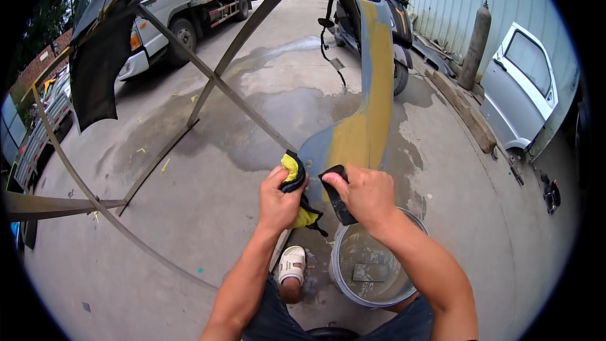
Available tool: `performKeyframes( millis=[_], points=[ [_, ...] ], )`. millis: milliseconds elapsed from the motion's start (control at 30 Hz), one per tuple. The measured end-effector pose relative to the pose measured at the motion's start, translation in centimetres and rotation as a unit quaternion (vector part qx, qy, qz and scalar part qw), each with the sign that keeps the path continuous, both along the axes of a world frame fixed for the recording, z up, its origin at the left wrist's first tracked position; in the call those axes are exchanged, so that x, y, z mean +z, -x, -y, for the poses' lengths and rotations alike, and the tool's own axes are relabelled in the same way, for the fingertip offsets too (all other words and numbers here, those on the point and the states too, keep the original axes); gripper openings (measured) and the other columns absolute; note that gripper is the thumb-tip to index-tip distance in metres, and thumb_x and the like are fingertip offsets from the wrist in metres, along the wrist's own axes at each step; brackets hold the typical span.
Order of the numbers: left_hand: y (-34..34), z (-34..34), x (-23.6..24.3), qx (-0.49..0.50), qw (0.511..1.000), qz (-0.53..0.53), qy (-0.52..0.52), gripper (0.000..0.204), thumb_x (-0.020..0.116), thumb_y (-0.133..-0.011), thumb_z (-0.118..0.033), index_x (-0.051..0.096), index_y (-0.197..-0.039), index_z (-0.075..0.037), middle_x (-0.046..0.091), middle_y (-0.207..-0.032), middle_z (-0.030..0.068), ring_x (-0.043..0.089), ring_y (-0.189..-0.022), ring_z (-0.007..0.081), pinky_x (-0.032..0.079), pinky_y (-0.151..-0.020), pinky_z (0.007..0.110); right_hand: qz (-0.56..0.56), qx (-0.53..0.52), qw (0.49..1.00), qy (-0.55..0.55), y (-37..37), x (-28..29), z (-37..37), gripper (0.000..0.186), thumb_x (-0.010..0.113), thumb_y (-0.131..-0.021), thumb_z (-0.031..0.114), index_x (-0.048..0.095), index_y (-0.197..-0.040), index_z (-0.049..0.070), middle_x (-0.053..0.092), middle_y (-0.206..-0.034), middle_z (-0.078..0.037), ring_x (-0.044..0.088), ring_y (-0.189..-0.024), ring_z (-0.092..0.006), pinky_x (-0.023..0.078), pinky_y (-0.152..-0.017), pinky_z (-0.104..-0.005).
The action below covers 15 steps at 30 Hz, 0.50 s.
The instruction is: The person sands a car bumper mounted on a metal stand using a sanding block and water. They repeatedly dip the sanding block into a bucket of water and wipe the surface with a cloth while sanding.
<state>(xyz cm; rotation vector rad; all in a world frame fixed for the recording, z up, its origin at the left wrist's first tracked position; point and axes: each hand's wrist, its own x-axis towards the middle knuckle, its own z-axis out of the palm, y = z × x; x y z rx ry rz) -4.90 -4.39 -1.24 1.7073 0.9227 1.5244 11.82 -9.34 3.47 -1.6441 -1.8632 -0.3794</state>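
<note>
The work in hand seems to be wet smoothing and wiping of a long curved panel [358, 142], whose mustard and blue-grey patches look like filler and primer rubbed down. The panel rises away from the person above the concrete floor [467, 240], beside the crossed bars of a metal stand [243, 110], its near end just in front of both hands. The left hand [281, 202] is closed on a yellow and dark cloth [305, 218], bunched at the near end's left corner; the right hand [369, 199] grips a flat black pad [343, 210], thumb pressed over its upper edge, at the near edge of the panel. The hands are near each other but apart, and whether the pad touches the panel I cannot tell. Below the right forearm stands a bucket [336, 278] of cloudy water, a dark rectangular piece [370, 272] showing inside its rim. As I judge it, the next move calls for the pad laid flat and wet along the mustard strip, with light, even pressure, and the cloth kept clear of its path
</note>
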Motion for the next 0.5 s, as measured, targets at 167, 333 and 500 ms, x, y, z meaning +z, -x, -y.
performKeyframes(
  millis=[167, 333, 500],
  points=[
    [-0.4, -0.2, 0.1, -0.007, 1.0, 0.025, -0.009, 0.011, 0.07, -0.083, -0.002, 0.062, -0.086, 0.005, 0.056, -0.077, 0.0059, 0.051, -0.072, 0.0135, 0.042, -0.066, 0.027, -0.003, 0.03, 0.998, 0.049, -1.1, 1.8, -0.8, 0.045, 0.07, -0.082, 0.047, 0.062, -0.069, 0.004, 0.063, -0.06, -0.015, 0.063, -0.056, -0.0361, 0.049, -0.051, -0.0432],
    [-0.3, -0.2, -0.2, -0.004, 1.0, 0.015, 0.015, 0.01, 0.069, -0.083, -0.002, 0.062, -0.086, 0.005, 0.057, -0.079, 0.006, 0.052, -0.074, 0.0132, 0.042, -0.069, 0.026, 0.005, 0.025, 0.998, 0.063, -0.7, -1.3, 0.6, 0.042, 0.067, -0.084, 0.045, 0.064, -0.072, 0.005, 0.063, -0.06, -0.015, 0.065, -0.058, -0.0351, 0.051, -0.052, -0.0432],
    [-0.2, 0.3, 0.6, -0.01, 1.0, 0.017, 0.007, 0.01, 0.069, -0.083, 0.0, 0.062, -0.086, 0.005, 0.058, -0.08, 0.0057, 0.052, -0.075, 0.0126, 0.043, -0.069, 0.026, -0.037, -0.008, 0.999, 0.01, -1.6, 3.5, -1.0, 0.042, 0.073, -0.079, 0.046, 0.066, -0.078, 0.005, 0.065, -0.066, -0.015, 0.064, -0.059, -0.0352, 0.05, -0.052, -0.0428]
  ],
)
